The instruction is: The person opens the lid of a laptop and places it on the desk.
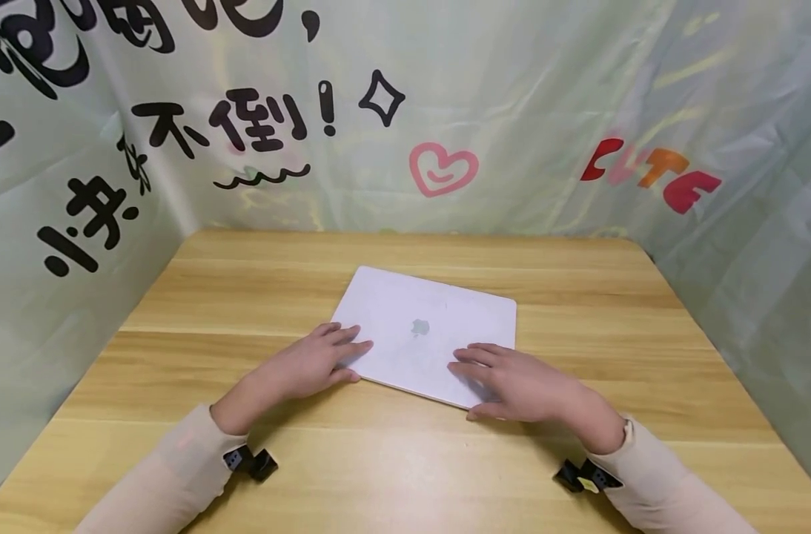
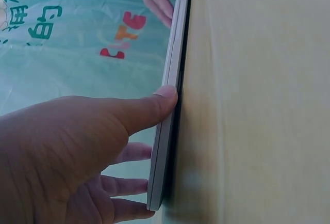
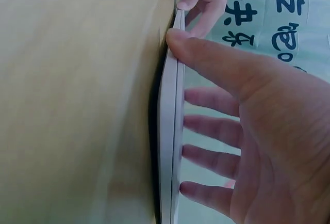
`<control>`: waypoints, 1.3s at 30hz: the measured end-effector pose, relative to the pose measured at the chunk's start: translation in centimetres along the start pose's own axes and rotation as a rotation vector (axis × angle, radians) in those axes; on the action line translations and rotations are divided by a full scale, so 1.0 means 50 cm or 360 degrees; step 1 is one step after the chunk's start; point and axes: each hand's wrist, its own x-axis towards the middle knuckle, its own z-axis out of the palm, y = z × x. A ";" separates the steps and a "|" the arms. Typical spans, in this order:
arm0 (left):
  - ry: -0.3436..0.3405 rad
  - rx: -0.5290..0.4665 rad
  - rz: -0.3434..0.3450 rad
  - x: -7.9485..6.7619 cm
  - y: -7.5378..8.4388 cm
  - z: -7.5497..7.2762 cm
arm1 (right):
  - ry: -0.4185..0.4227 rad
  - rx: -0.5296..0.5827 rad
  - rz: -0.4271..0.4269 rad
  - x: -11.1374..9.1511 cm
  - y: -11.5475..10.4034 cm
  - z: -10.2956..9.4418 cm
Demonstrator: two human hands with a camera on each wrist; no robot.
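"Where do you have the laptop (image 1: 419, 350)?"

"I see it near the middle of the table (image 1: 412, 467), lying closed, its apple logo (image 1: 420, 327) facing up. Its long axis runs left to right on a slant: the right end sits nearer the person, and the far-left corner points away."

"And the grip, on each side?"

"My left grip (image 1: 319, 362) is at the near-left corner, my right grip (image 1: 522, 382) at the near-right. Both are spread, fingers fairly straight with their tips on the top, thumbs against the near edge. I'd call that touching, not clasping."

"What about the surface and the room?"

"Light wood grain, with a bright sheen toward me. Around the table I get creased, pale green fabric (image 1: 512, 96), behind and along both sides, printed with black characters (image 1: 248, 122), a pink heart (image 1: 440, 176) and colourful CUTE lettering (image 1: 664, 159)."
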 end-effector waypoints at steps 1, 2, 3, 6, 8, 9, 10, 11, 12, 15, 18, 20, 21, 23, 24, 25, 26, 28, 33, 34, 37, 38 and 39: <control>-0.0003 -0.0003 -0.0010 0.000 0.002 -0.001 | 0.0009 -0.0015 0.0000 0.000 0.000 0.001; -0.0008 -0.0006 -0.0013 0.000 0.003 -0.001 | 0.0010 -0.0027 0.0001 -0.001 0.001 0.001; -0.0015 -0.0004 -0.0019 0.000 0.005 -0.001 | 0.0007 -0.0034 0.0003 -0.002 0.002 0.001; -0.0015 0.0001 -0.0028 0.000 0.010 0.000 | -0.0006 -0.0039 0.0012 -0.005 0.008 0.000; -0.0014 0.0027 -0.0025 0.002 0.014 0.001 | -0.0011 -0.0040 0.0017 -0.008 0.012 -0.001; -0.0015 0.0044 -0.0023 0.002 0.016 0.003 | -0.0014 -0.0039 0.0017 -0.009 0.014 -0.002; -0.0011 0.0059 -0.0017 0.003 0.017 0.003 | -0.0015 -0.0040 0.0018 -0.010 0.016 -0.002; -0.0007 0.0078 -0.0015 0.004 0.019 0.004 | -0.0016 -0.0037 0.0020 -0.012 0.018 -0.004; 0.0002 0.0085 -0.0013 0.005 0.020 0.004 | -0.0020 -0.0038 0.0024 -0.013 0.020 -0.004; 0.0018 0.0093 -0.0013 0.006 0.024 0.006 | -0.0043 -0.0022 0.0039 -0.017 0.026 -0.006; 0.0023 0.0087 -0.0009 0.007 0.025 0.007 | -0.0068 -0.0007 0.0057 -0.020 0.032 -0.008; 0.0020 0.0104 0.0004 0.007 0.026 0.007 | -0.0080 0.0000 0.0074 -0.022 0.037 -0.010; 0.0023 0.0112 0.0013 0.007 0.027 0.008 | -0.0082 0.0007 0.0084 -0.023 0.039 -0.010; 0.0032 0.0113 0.0029 0.006 0.028 0.007 | -0.0086 0.0014 0.0097 -0.024 0.043 -0.011; 0.0036 0.0115 0.0032 0.005 0.029 0.007 | -0.0081 0.0017 0.0101 -0.024 0.046 -0.011; 0.0041 0.0115 0.0035 0.005 0.031 0.007 | -0.0078 0.0023 0.0103 -0.025 0.048 -0.012; 0.0044 0.0117 0.0038 0.005 0.032 0.006 | -0.0077 0.0025 0.0106 -0.025 0.050 -0.012; 0.0038 0.0114 0.0037 0.004 0.033 0.006 | -0.0074 0.0030 0.0104 -0.026 0.053 -0.012; 0.0055 0.0134 0.0062 0.004 0.037 0.007 | -0.0065 0.0022 0.0126 -0.028 0.064 -0.010; 0.0061 0.0135 0.0070 0.004 0.038 0.007 | -0.0066 0.0015 0.0132 -0.029 0.067 -0.009; 0.0077 0.0135 0.0091 0.004 0.039 0.006 | -0.0051 0.0018 0.0143 -0.030 0.071 -0.011; 0.0084 0.0143 0.0096 0.005 0.039 0.006 | -0.0046 0.0024 0.0144 -0.030 0.073 -0.011; 0.0090 0.0144 0.0100 0.005 0.038 0.006 | -0.0044 0.0027 0.0151 -0.030 0.075 -0.011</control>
